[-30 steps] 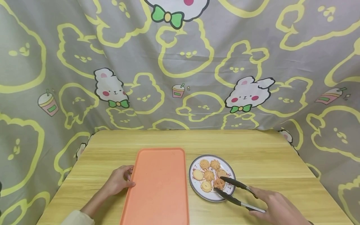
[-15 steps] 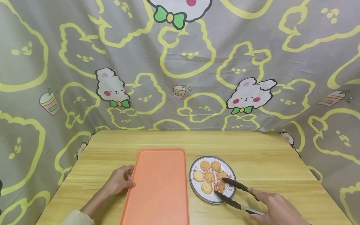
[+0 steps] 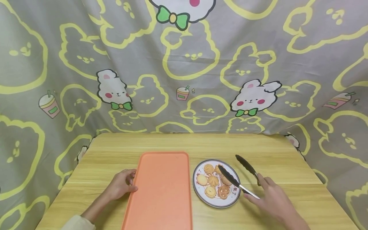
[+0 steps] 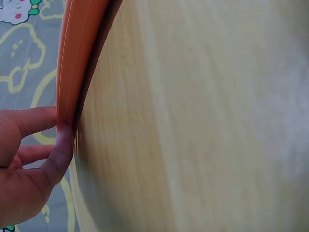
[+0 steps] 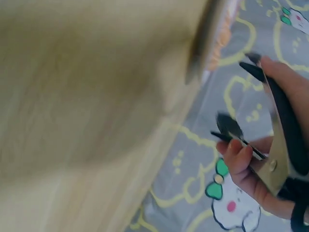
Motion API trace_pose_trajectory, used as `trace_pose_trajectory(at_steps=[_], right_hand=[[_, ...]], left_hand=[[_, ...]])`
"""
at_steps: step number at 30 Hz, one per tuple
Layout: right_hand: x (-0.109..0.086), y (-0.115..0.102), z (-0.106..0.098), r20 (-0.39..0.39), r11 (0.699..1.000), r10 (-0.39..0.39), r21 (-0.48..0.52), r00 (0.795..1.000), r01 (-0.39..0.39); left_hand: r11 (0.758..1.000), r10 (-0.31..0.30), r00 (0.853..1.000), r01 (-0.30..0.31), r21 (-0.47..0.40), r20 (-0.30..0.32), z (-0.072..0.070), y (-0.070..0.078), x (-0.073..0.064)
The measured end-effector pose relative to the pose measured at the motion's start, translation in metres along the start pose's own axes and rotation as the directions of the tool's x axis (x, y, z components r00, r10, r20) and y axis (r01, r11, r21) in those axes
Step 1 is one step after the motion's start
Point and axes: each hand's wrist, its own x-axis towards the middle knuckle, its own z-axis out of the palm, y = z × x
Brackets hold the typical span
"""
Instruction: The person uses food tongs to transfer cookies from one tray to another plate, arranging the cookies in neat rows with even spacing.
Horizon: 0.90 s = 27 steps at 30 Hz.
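Note:
At the near left of the table, my left hand [image 3: 122, 184] grips the left edge of a long orange tray [image 3: 162, 191]. In the left wrist view its fingers and thumb lie against the tray's rim. My right hand [image 3: 274, 198] holds a pair of black-tipped metal tongs [image 3: 229, 176], their arms spread apart with nothing between them. One arm passes over a round white plate [image 3: 199, 194] with a dark rim; the other is beyond its right side. Several cookies lie on the plate, among them a pretzel-shaped cookie [image 3: 223, 192] and a swirled cookie [image 3: 209, 169]. The tongs partly hide two cookies.
The plate stands on the wooden table [image 3: 273, 153] just right of the tray. A grey curtain [image 3: 155, 54] printed with bunnies and drink cups hangs behind the table and along both sides.
My right hand has lifted the tongs off the pretzel-shaped cookie and moved them up and away, the arms spreading wider. The left hand and the tray keep their place.

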Motion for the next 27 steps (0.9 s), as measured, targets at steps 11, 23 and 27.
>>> trace_pose_trajectory(at_steps=[11,23,27], right_hand=[[0.044,0.011,0.022,0.065,0.975,0.199,-0.113,0.978,-0.191],[0.063,0.027,0.036,0.178,0.96,0.266,-0.144,0.947,-0.242],[0.063,0.025,0.037,0.175,0.96,0.256,-0.159,0.951,-0.23]], left_hand=[[1.0,0.007,1.0,-0.007,-0.008,-0.002,0.0,0.0,-0.001],[1.0,-0.001,1.0,0.001,-0.025,0.001,0.004,0.001,-0.002],[1.0,-0.004,1.0,0.004,-0.023,-0.003,0.004,0.0,-0.001]])
